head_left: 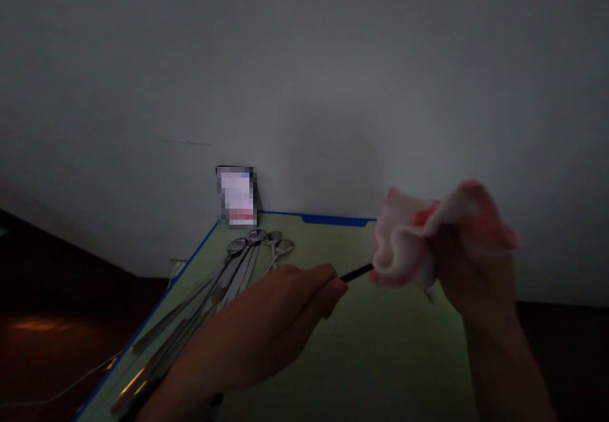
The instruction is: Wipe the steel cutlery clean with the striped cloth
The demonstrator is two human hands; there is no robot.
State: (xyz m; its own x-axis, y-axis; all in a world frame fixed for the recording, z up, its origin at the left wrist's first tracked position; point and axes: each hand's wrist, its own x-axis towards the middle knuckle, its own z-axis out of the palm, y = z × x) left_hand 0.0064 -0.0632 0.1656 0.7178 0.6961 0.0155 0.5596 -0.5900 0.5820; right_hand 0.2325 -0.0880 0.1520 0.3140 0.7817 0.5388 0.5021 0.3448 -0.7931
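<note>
My left hand [290, 320] is closed around a thin, dark utensil handle [358, 273], which points to the right. The far end of that utensil disappears into a pink-and-white cloth [404, 244], so its kind is hidden. Bunched in my right hand [469, 276], the cloth wraps the utensil above the table; its folds cover most of my fingers. Left of my left hand lies a bundle of metal spoons [236, 246] and other long cutlery, partly hidden behind my forearm.
Beneath my hands is a pale green table [380, 346] with a blue edge, set against a grey wall [333, 92]. A phone [238, 197] with a lit, blurred screen leans on the wall at the back left. A white cable [61, 396] runs low at the left.
</note>
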